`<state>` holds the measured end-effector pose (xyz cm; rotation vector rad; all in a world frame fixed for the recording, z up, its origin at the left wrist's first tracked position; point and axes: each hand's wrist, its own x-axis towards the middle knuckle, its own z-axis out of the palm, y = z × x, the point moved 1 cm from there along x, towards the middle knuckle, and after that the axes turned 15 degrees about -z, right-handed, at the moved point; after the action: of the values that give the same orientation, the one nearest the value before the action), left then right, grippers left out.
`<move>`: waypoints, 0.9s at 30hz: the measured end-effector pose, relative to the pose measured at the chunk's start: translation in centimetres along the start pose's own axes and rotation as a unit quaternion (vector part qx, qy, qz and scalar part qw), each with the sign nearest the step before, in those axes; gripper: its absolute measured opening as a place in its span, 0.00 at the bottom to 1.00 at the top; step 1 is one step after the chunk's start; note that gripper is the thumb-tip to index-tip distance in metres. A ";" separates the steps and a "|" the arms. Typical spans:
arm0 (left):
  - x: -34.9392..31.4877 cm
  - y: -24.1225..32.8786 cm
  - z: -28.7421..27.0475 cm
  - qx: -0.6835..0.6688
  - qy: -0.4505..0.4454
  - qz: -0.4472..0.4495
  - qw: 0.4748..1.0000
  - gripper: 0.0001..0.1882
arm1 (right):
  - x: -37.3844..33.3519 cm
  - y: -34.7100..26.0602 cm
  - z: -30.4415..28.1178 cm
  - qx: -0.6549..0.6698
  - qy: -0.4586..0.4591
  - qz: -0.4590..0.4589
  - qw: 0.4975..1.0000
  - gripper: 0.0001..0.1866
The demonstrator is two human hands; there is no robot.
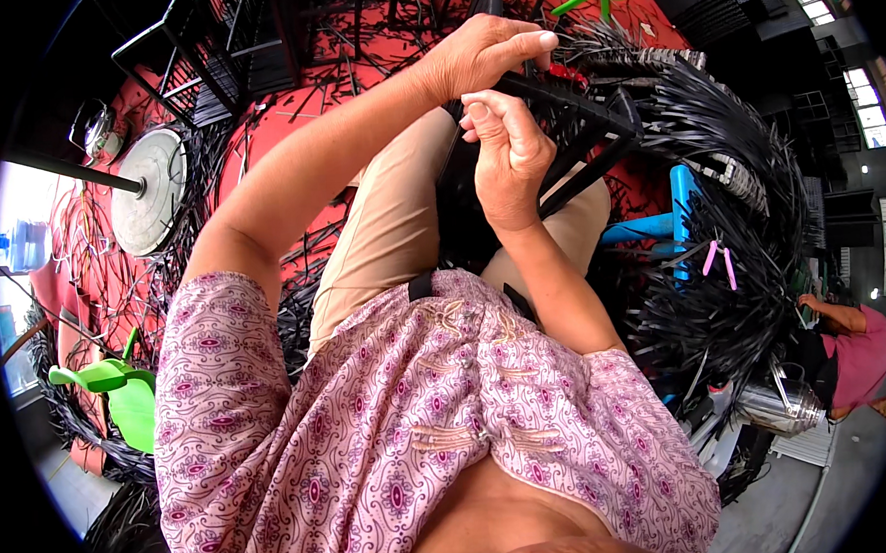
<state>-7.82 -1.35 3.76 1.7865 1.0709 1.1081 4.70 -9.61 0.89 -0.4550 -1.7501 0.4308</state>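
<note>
Between my knees stands a black frame of straight bars (580,109), part of it hidden behind my hands. My left hand (482,56) is at its upper part, thumb side up and fingers curled; what they close on is hidden. Just below and nearer to me, my right hand (512,153) is raised with its fingertips pinched together beside the bars. Whatever is in the pinch, perhaps something thin, cannot be made out. Bundles of flat black strips (725,121) are heaped to the right of the frame.
Loose black strips litter the red floor covering (304,109). Black slatted furniture (201,59) stands far left, near a round grey disc base (148,192). Green plastic chairs (134,403) and a blue tubular piece (680,214) are around me. A person in pink (858,350) works at right.
</note>
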 end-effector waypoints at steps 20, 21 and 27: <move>-5.2 -1.4 -0.4 0.123 0.315 0.128 0.932 0.23 | 10.6 5.9 -5.2 -0.045 -0.179 0.114 0.976 0.12; -5.1 -1.0 -0.5 0.151 0.308 0.150 0.927 0.23 | 10.5 6.0 -5.2 -0.058 -0.183 0.120 0.974 0.12; -4.7 0.0 -0.1 0.212 0.288 0.159 0.920 0.24 | 10.5 6.6 -5.2 -0.123 -0.212 0.102 0.964 0.13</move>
<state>-9.22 -5.66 2.47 2.0771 1.4858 1.7862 8.12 1.69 7.31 -0.7695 -2.1946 0.4835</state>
